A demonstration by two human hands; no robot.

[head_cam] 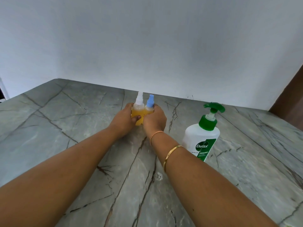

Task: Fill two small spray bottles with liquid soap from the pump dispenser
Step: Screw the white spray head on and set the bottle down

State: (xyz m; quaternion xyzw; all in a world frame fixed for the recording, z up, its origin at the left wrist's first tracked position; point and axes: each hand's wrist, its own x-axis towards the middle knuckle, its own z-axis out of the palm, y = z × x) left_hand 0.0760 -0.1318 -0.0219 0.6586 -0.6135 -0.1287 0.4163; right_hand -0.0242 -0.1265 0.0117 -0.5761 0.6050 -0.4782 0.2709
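Spray bottles: two counted, a white-topped bottle (138,112) and a blue-topped bottle (149,106). They stand upright, pressed side by side, at the far part of the counter (65,131), close to the wall (147,38). Both carry their spray tops and both show yellow liquid up to about the shoulder. The left hand (122,122) is wrapped round the white-topped bottle from its left, thumb across the front. The right hand (155,120) is wrapped round the blue-topped bottle from its right. The lower parts of the bottles are largely covered by the hands, so it cannot be told whether the bases rest fully on the counter. The pair lies straight ahead of the person with both arms extended, and the bottles' long axes are vertical. Pump dispenser (201,138): one counted, upright, white body with green pump, standing to the right of the hands and nearer the person, well apart from the bottles. The right hand is the nearer to it. A gold bangle (172,153) and a thin band (155,134) sit on the right forearm. Judgement: filling appears complete, and what remains is likely only to let go of the pair.
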